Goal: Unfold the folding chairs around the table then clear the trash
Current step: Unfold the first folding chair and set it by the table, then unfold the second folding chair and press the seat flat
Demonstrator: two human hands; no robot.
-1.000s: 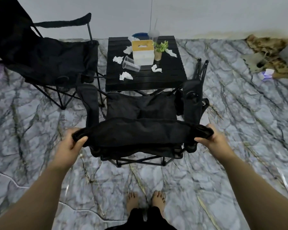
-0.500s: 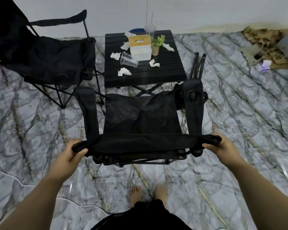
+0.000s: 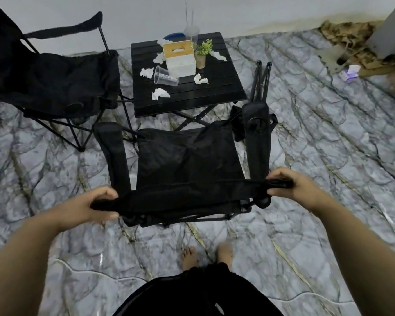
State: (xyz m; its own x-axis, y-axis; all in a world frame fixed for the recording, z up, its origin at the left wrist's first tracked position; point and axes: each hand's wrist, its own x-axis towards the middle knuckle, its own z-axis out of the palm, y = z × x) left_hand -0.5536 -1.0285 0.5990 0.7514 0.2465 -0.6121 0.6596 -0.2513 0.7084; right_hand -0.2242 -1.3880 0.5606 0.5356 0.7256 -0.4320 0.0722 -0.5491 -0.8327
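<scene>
Hands hold the near chair (image 3: 187, 160) by the top edge of its backrest: the left hand (image 3: 87, 207) has its grip clenched on the left corner of the black fabric, and the right hand (image 3: 292, 187) has its grip clenched on the right corner. Between them the backrest edge is stretched flat, the seat lies open below it, and both armrests run forward toward the tabletop (image 3: 187, 96). This chair stands on the marbled floor (image 3: 328, 156) just in front of the small black slatted table, with two bare feet (image 3: 205, 256) behind it. A second chair (image 3: 53, 80) stands unfolded to the left of the table. A third chair (image 3: 261, 80), folded into a narrow bundle, stands upright just beside the table's right edge. On the tabletop lie crumpled tissues (image 3: 160, 94), a clear plastic cup (image 3: 165, 78) tipped on its side, a white tissue box (image 3: 179, 58) with a wooden lid, and a small potted plant (image 3: 202, 53) touching the box's right side. A second clear cup (image 3: 191, 34) with a straw stands upright at the far edge, by the wall
</scene>
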